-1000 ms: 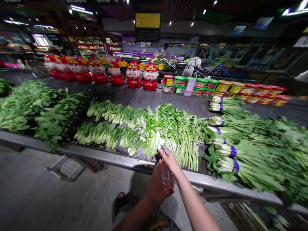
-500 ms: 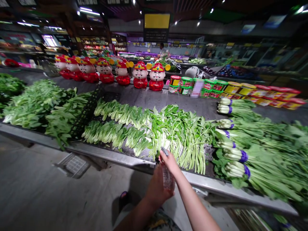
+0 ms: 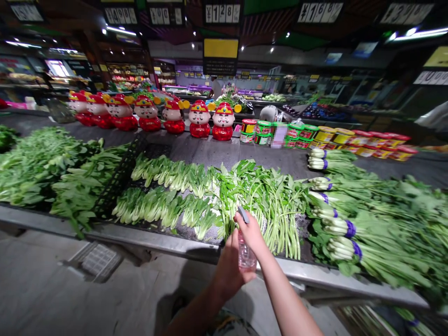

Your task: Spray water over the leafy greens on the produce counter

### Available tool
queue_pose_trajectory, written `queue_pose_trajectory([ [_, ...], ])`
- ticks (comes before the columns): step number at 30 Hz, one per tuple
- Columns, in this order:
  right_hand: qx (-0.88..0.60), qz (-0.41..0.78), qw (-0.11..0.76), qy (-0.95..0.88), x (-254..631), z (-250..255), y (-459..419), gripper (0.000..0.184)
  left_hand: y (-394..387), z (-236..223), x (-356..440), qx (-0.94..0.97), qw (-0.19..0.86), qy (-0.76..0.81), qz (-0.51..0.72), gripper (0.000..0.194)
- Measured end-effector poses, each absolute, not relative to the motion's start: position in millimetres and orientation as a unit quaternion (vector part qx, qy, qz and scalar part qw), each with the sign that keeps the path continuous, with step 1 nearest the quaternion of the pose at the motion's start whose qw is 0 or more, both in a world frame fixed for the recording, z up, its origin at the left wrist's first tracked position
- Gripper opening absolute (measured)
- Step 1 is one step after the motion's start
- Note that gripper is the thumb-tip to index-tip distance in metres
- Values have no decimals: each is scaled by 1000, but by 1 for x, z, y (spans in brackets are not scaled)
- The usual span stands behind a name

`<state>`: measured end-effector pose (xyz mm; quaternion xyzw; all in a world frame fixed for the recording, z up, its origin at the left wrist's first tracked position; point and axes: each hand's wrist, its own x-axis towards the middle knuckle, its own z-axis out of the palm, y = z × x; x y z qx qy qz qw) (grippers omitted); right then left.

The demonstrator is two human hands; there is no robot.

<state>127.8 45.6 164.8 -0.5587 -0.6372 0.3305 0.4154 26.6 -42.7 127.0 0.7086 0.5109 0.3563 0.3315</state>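
Note:
Both hands are on a clear spray bottle (image 3: 247,255) with a grey spray head, held upright before the stall's front edge. My right hand (image 3: 252,233) is closed round the neck, under the grey head. Lower down, my left hand (image 3: 228,266) wraps the bottle's side and base. Just beyond the bottle lie long-stemmed leafy greens (image 3: 273,205) on the perforated mat. To their left, small bok choy (image 3: 168,205) form two rows. Bunches of greens with purple bands (image 3: 341,227) lie at the right.
A metal rail (image 3: 157,240) edges the stall. Red-hatted figurine jars (image 3: 223,122) and stacked round tubs (image 3: 297,135) line the back. Loose greens (image 3: 38,158) fill the left, beside a black divider (image 3: 117,182). A plastic crate (image 3: 96,261) sits low on the left. Another person (image 3: 216,87) stands far behind.
The view first swung left, then back right and tilted up, bringing price signs into sight. Both hands stay on the spray bottle, now slightly higher. The stooping person behind has bent lower.

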Motion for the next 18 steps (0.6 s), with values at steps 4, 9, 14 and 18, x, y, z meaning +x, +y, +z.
queue_pose_trajectory([
  [4,-575,330,415,-624,125,167,45,35,-39,133,24,703,355,502,358,110],
  [9,-587,311,415,-622,121,167,43,34,-38,127,19,702,347,487,388,110],
  [14,-574,309,438,-619,118,174,46,34,-32,129,13,722,323,466,397,110],
  [18,-561,304,453,-623,113,188,56,36,-20,146,7,725,313,468,397,108],
])
